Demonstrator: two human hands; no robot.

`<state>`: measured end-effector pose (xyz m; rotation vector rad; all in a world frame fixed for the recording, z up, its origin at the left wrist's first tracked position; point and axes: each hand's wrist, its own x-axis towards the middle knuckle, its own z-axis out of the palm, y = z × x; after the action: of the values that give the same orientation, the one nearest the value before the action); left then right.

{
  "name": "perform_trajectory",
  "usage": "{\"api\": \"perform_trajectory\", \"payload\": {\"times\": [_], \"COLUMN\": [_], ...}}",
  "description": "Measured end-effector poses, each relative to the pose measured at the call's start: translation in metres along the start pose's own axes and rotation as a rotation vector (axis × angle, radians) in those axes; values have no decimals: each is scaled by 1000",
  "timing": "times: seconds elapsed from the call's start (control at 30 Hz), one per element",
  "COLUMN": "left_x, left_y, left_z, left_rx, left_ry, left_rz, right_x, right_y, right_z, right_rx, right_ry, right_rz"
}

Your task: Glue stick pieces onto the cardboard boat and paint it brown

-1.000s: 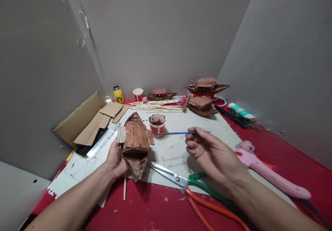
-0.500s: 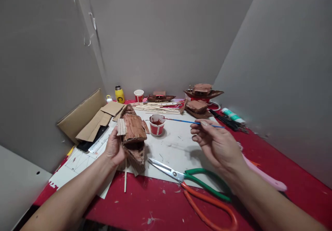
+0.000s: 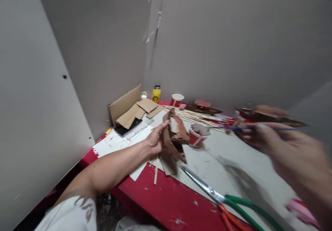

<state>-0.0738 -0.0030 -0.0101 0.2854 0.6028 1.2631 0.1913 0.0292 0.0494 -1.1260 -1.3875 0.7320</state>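
My left hand [image 3: 157, 140] is closed around a brown-painted cardboard model boat [image 3: 178, 134], tilted above the front part of the table. A pale unpainted strip shows on the boat's roof. My right hand [image 3: 287, 148], blurred, pinches a thin blue paintbrush [image 3: 240, 128] that points left. The brush tip is near the rim of a red and white paper cup [image 3: 197, 141] with brown paint inside. This cup stands just right of the boat. Below the boat lie large scissors [image 3: 211, 191] with green and orange handles.
At the back stand a yellow bottle [image 3: 156, 94], another paper cup [image 3: 177, 100] and brown model boats [image 3: 272, 113]. Thin wooden sticks [image 3: 192, 116] lie in front of them. Cardboard pieces [image 3: 129, 115] sit at the left on papers. Grey panels [image 3: 223, 44] enclose the table.
The camera has swung left, so the scene sits further right. My left hand has tilted the boat, showing more of its cardboard side. My right hand still holds the brush.
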Motion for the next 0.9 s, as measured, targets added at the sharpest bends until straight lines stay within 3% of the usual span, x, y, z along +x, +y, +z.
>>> {"api": "perform_trajectory", "payload": {"times": [0.23, 0.57, 0.7, 0.9], "left_x": [1, -5, -7, -11], "left_y": [5, 4, 5, 9], "left_z": [7, 14, 17, 25], "left_rx": [-41, -45, -46, -15], "left_ry": [-34, 4, 7, 4], "left_rz": [107, 115, 91, 34], "right_x": [44, 55, 58, 56], "right_y": [13, 37, 36, 20], "right_z": [16, 42, 45, 24], "right_rx": [-240, -450, -436, -339], "right_ry": [-224, -591, -561, -361], "right_rz": [-137, -35, -53, -145]}}
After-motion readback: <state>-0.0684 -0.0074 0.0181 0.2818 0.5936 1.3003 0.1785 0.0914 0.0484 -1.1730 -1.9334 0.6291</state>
